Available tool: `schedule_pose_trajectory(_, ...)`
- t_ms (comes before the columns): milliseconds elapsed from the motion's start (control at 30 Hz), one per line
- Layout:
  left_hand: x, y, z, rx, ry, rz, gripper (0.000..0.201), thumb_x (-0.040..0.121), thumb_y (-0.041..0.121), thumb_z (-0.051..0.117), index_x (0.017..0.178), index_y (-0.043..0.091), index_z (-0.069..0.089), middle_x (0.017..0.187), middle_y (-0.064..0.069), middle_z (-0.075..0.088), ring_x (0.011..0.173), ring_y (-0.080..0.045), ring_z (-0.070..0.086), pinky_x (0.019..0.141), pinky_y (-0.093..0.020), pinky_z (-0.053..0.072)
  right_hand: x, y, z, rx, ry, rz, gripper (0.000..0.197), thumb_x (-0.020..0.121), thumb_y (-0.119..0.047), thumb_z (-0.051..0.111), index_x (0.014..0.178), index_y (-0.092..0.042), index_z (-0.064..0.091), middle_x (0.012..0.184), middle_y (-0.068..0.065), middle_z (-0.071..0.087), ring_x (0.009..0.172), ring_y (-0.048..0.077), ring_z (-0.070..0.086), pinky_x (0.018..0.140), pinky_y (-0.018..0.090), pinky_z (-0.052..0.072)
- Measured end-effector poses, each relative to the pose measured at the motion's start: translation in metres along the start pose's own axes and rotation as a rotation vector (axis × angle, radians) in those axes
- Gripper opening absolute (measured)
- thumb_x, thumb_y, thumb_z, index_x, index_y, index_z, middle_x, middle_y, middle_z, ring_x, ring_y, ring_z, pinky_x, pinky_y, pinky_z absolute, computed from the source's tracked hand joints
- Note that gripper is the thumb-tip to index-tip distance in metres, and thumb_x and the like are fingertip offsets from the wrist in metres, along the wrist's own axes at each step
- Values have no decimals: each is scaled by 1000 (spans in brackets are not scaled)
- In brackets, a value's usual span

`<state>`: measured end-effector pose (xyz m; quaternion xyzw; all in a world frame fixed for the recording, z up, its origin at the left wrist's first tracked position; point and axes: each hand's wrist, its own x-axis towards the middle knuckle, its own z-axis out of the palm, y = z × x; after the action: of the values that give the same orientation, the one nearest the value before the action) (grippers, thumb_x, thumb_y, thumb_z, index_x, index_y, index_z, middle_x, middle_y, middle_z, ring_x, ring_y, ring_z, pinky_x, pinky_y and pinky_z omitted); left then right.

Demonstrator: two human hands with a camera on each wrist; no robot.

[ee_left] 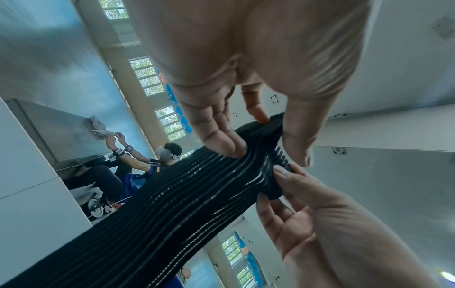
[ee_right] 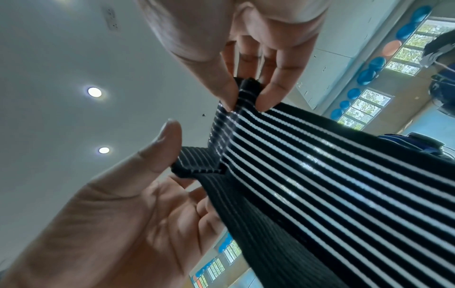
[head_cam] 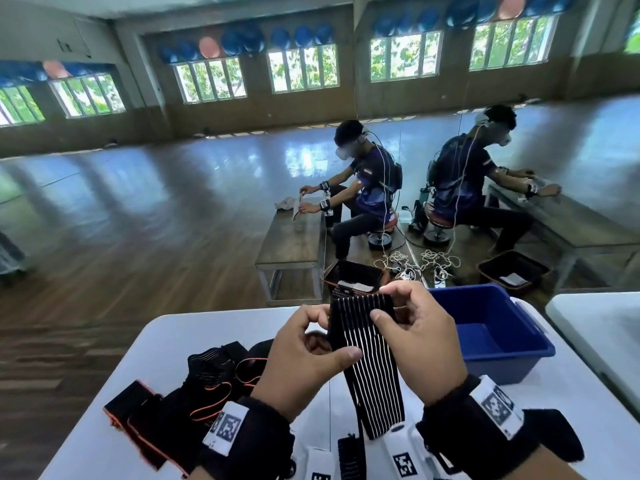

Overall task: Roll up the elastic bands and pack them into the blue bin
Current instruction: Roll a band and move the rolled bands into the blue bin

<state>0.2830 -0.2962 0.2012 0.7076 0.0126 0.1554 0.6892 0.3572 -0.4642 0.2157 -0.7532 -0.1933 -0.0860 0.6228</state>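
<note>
The likeliest failure from here is the first turn springing open. The striped elastic band is stretchy, and only its top edge is folded over so far; if either grip slackens before more turns are laid on, that short fold could flip back flat. A second risk is a crooked roll: the two hands hold the band at different heights, so one edge could wind faster than the other and the roll would cone out to one side. The long free tail hanging toward the worktop could also snag on something below as it is drawn up.

Taking the blue bin as the landmark, a heap of unrolled black bands with orange edging lies on the worktop far to its left. Nearer the bin, the left hand is closed on the striped band's left edge, thumb across the front and fingers curled behind. The band itself hangs upright just left of the bin, above the worktop, not yet over it. Closest to the bin, the right hand pinches the band's folded top corner between thumb and fingers; the right wrist view shows that pinch right at the fold. So the band lies between the two grips, its top in them and its tail below.
</note>
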Motion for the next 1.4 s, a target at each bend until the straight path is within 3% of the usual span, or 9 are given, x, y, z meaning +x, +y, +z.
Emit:
schedule_pose_trajectory(133, 1, -1, 1, 142, 105, 47, 48, 63, 9, 95, 81, 10, 50, 107, 0, 71, 74, -16, 64, 67, -41, 58, -4, 0, 2, 31, 42, -28, 30, 81, -7, 77, 91, -34, 68, 87, -12, 72, 77, 6, 70, 72, 31, 60)
schedule_pose_trajectory(267, 2, -6, 1, 287, 222, 144, 50, 54, 31, 97, 75, 22, 53, 102, 1, 64, 74, -18, 66, 62, -28, 56, -10, 4, 12, 91, 31, -32, 27, 83, -8, 76, 91, -33, 73, 89, -9, 74, 78, 11, 72, 72, 38, 61)
schedule_pose_trajectory(367, 4, -10, -2, 289, 295, 158, 40, 60, 20, 96, 79, 22, 61, 98, 0, 63, 72, -15, 66, 63, -23, 54, -13, 8, 18, 212, -8, -1, 27, 89, -3, 70, 95, -28, 76, 90, -4, 77, 83, 18, 74, 77, 44, 62)
schedule_pose_trajectory(567, 4, -19, -9, 276, 369, 194, 33, 80, 1, 81, 88, 30, 67, 95, 0, 71, 81, -23, 70, 69, -26, 56, -13, 11, 22, 397, -109, 92, 26, 91, 8, 62, 98, -12, 77, 92, 9, 76, 86, 26, 74, 78, 39, 62)
schedule_pose_trajectory(800, 1, -19, -18, 434, 362, 261, 49, 84, 18, 81, 121, 44, 62, 96, 13, 68, 98, -13, 66, 87, -31, 53, -13, 14, 20, 420, -161, 139, 23, 92, 7, 61, 100, -10, 74, 94, 11, 75, 85, 26, 74, 78, 39, 62)
schedule_pose_trajectory(1000, 4, -15, -21, 472, 325, 403, 26, 83, 9, 80, 99, 29, 73, 98, 8, 66, 79, -15, 68, 71, -25, 56, -13, 11, 18, 421, -218, 138, 23, 92, 7, 61, 102, -9, 75, 95, 12, 75, 81, 26, 74, 73, 39, 62)
schedule_pose_trajectory(1133, 4, -15, -26, 448, 244, 392, 22, 86, 19, 79, 105, 31, 76, 101, 7, 64, 81, -19, 66, 72, -21, 53, -13, 9, 17, 396, -218, 118, 26, 93, 6, 60, 105, -12, 75, 97, 8, 76, 82, 26, 74, 72, 41, 62)
schedule_pose_trajectory(1267, 4, -14, -25, 394, 248, 389, 19, 84, 24, 81, 102, 29, 76, 101, 5, 67, 89, -20, 67, 76, -24, 53, -14, 6, 18, 395, -222, 103, 29, 94, 6, 58, 106, -14, 75, 97, 7, 76, 83, 28, 74, 75, 44, 63)
schedule_pose_trajectory(1400, 8, -18, -24, 393, 302, 329, 19, 86, 20, 79, 93, 35, 70, 95, 4, 71, 77, -19, 66, 70, -38, 57, -18, 5, 21, 439, -282, 139, 41, 83, 12, 70, 112, -16, 72, 94, 6, 76, 82, 31, 73, 82, 47, 61)
